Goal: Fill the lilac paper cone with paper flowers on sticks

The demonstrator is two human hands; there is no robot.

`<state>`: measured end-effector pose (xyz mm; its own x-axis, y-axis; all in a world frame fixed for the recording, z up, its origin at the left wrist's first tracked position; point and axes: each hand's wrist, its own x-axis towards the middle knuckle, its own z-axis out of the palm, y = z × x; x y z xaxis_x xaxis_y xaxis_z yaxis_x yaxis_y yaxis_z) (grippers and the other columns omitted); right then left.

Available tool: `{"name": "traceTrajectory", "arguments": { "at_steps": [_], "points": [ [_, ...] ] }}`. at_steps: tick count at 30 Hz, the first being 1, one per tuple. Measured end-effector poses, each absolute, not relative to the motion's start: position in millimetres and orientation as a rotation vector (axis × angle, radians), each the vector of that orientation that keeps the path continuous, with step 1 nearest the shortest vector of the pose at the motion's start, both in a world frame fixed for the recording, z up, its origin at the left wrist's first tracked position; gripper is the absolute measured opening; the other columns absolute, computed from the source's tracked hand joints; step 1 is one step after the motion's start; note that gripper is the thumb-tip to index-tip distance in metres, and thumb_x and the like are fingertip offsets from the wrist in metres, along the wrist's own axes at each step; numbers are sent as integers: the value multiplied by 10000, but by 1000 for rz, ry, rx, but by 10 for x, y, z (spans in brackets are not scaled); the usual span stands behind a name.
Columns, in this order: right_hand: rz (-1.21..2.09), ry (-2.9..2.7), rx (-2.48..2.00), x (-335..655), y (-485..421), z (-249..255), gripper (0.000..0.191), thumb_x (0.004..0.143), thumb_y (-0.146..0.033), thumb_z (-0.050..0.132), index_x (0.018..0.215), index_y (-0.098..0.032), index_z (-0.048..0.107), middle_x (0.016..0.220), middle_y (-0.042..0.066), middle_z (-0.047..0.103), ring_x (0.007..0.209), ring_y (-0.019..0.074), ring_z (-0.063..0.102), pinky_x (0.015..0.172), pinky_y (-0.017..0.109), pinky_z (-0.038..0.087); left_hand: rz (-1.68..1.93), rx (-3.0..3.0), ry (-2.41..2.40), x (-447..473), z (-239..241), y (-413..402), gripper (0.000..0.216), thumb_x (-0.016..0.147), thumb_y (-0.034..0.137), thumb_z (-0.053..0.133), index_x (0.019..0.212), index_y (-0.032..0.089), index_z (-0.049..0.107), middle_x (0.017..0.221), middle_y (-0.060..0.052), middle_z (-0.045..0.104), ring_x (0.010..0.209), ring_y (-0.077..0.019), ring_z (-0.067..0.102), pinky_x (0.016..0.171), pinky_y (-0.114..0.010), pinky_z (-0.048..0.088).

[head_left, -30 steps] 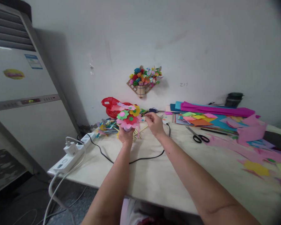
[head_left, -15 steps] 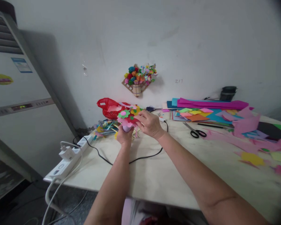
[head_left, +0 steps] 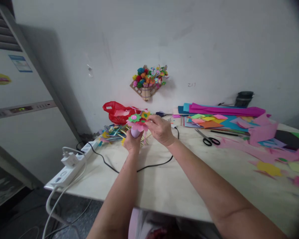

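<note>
My left hand (head_left: 132,142) is wrapped round a small pale purple vase (head_left: 135,133), held up over the table. Paper flowers stand out of its top: a green one with a pink centre (head_left: 134,118), a yellow one (head_left: 145,115), and red and pink petals (head_left: 137,125). From the right, my right hand (head_left: 160,130) pinches at the edge of the red petals with thumb and forefinger. The exact spot between those fingertips is too small to make out.
Behind the vase lie a red plastic bag (head_left: 114,112) and paper scraps (head_left: 112,132). Scissors (head_left: 208,139), coloured sheets (head_left: 221,109) and pink paper (head_left: 261,132) lie right. A power strip (head_left: 67,172) runs along the left edge; a black cable (head_left: 156,164) crosses the table.
My right hand has shifted slightly at the flowers, its fingers drawn closer together. The vase stays in my left hand, turned a little. The whole view has tilted slightly.
</note>
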<state>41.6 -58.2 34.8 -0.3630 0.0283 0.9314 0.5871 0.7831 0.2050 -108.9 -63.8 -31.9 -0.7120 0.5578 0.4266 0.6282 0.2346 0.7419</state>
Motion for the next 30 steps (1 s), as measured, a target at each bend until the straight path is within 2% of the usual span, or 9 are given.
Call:
{"name": "traceTrajectory", "arguments": {
  "at_steps": [7,11,15,23,26,30],
  "points": [
    [-596,-1866,-526,387,-568,331,261,940,-196,424,1001,-175,677,1082,97,666,959,185,584,805,289,476,-1533,-1175,-2332,-1069,-336,-638,574,652,619,686,1081,249,589,858,-71,698,793,-266,659,625,-287,389],
    [-586,-1865,-580,396,-530,328,264,926,-181,446,1045,-189,681,1171,89,641,958,197,567,792,309,471,-1505,-1201,-2341,-1034,-316,-650,548,656,590,699,1075,254,592,849,-64,697,809,-265,658,627,-280,386],
    [-622,-1833,-609,404,-490,288,283,946,-211,434,931,-229,716,1140,54,661,893,179,572,745,297,456,-1446,-1221,-2389,-997,-276,-676,546,666,603,684,1071,250,585,824,-64,690,804,-266,656,619,-275,378],
    [-491,-1870,-644,423,-487,255,267,952,-244,440,1008,-261,701,1121,59,662,874,174,586,752,294,433,-1417,-1278,-2397,-1002,-284,-671,551,668,622,673,1061,247,578,807,-68,683,794,-273,657,601,-275,367],
    [-416,-1875,-681,422,-504,270,269,953,-267,442,1008,-262,706,1042,67,671,850,169,585,726,281,427,-1431,-1281,-2391,-1000,-287,-664,548,663,623,675,1053,249,581,804,-65,683,795,-275,658,605,-278,375],
    [-484,-1816,-667,419,-509,264,289,950,-245,438,976,-268,725,892,42,689,776,147,574,667,252,419,-1444,-1279,-2407,-973,-252,-684,553,660,615,682,1059,244,586,823,-75,687,820,-288,660,626,-291,390]
  ]
}}
